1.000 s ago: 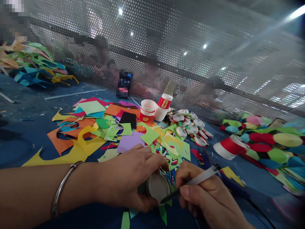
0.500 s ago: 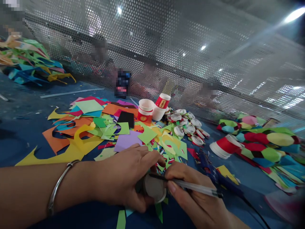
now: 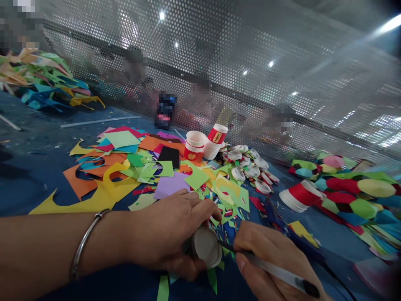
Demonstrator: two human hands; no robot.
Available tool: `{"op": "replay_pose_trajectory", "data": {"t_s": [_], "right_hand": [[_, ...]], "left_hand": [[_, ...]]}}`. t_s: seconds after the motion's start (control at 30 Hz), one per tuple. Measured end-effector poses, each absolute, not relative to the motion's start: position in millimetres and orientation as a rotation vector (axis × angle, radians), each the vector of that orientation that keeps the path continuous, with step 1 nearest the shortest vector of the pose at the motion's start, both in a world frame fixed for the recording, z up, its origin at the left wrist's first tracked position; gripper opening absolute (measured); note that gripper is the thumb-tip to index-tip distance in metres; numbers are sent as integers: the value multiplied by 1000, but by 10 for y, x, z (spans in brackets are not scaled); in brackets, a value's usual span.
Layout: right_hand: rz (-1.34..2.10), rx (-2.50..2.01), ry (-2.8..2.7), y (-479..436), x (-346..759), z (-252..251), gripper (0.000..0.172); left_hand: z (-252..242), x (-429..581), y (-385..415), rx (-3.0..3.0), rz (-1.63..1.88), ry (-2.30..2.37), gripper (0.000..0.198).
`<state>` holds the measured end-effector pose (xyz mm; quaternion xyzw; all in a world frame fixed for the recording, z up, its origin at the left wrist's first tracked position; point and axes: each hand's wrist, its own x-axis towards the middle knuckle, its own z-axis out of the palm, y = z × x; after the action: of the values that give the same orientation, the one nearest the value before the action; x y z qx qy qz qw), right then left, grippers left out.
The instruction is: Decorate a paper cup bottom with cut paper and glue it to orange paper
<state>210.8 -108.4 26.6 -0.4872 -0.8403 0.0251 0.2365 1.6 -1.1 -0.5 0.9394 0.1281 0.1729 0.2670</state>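
Note:
My left hand is closed round a small paper cup held upside down on green paper, its round white bottom facing me. My right hand grips a pen whose dark tip touches the right edge of the cup's bottom. A metal bangle sits on my left wrist. Green paper scraps stick out from beneath the cup.
Coloured paper offcuts cover the blue table. Red-and-white paper cups stand behind them, beside a heap of cut cup bottoms. A lying stack of cups and coloured paper chains are at the right. A perforated screen runs behind.
The pen tip has travelled round the cup's bottom, from the lower edge over the top to the right edge. My right hand swung the pen's tail down and right. My left hand stayed put.

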Motion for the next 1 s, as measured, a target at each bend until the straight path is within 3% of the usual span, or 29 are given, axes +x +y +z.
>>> {"op": "replay_pose_trajectory", "data": {"t_s": [0.17, 0.37, 0.7, 0.83, 1.0], "right_hand": [[187, -1434, -2221, -1071, 2147, 243, 19], [675, -1502, -1957, -1041, 2166, 194, 17], [1152, -1435, -1564, -1022, 2078, 47, 13], [1155, -1316, -1626, -993, 2109, -60, 18], [805, -1314, -1928, -993, 2194, -80, 17]], "left_hand": [[-14, 24, -15, 2550, 485, 298, 61], [-36, 48, -30, 2594, 532, 318, 60], [-48, 59, -48, 2582, 527, 335, 50], [-54, 68, -66, 2571, 536, 364, 50], [-47, 67, -76, 2567, 493, 440, 57]]}}
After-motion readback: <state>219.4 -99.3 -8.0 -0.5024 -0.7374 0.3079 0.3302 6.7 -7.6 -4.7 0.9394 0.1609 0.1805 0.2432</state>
